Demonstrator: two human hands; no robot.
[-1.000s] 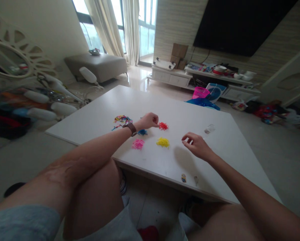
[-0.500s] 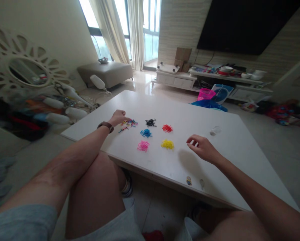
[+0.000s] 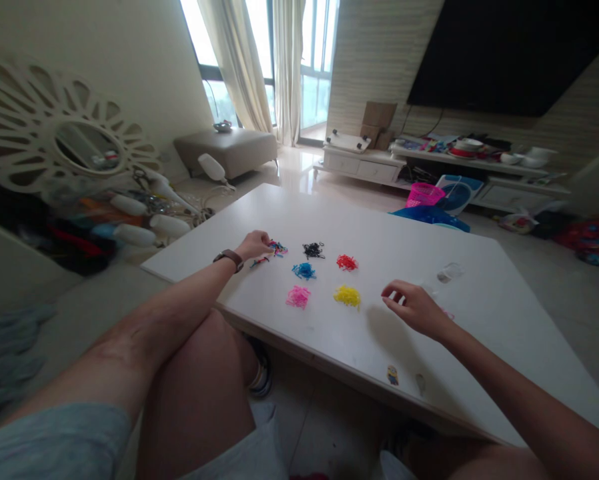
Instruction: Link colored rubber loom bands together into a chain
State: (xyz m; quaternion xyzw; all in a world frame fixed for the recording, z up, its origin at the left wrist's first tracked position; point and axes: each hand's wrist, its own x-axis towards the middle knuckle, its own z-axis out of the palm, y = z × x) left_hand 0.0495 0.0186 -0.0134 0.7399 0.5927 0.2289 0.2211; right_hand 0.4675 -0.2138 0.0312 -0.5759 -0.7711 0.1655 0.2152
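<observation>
My left hand (image 3: 253,246), with a watch at the wrist, reaches to a small mixed-colour pile (image 3: 278,249) of what look like little rubber bands. Its fingers are pinched together at the pile's edge; what is between them is too small to make out. Sorted piles lie to the right: black (image 3: 313,250), blue (image 3: 304,270), red (image 3: 347,262), pink (image 3: 298,297) and yellow (image 3: 347,296). My right hand (image 3: 412,305) hovers over the table right of the yellow pile, fingers loosely curled, thumb apart, nothing visible in it.
The white table (image 3: 319,340) bears a small yellow-and-blue cartoon figure (image 3: 392,375), a small clear piece (image 3: 420,383) beside it and a clear container (image 3: 450,272). A pink basket (image 3: 424,195) stands beyond the far edge. White lamp shades (image 3: 169,225) stand at the left.
The view has swung slightly left, so everything sits further right. My left hand has drawn its fingers together at the mixed pile. My right hand stays raised over the table.
</observation>
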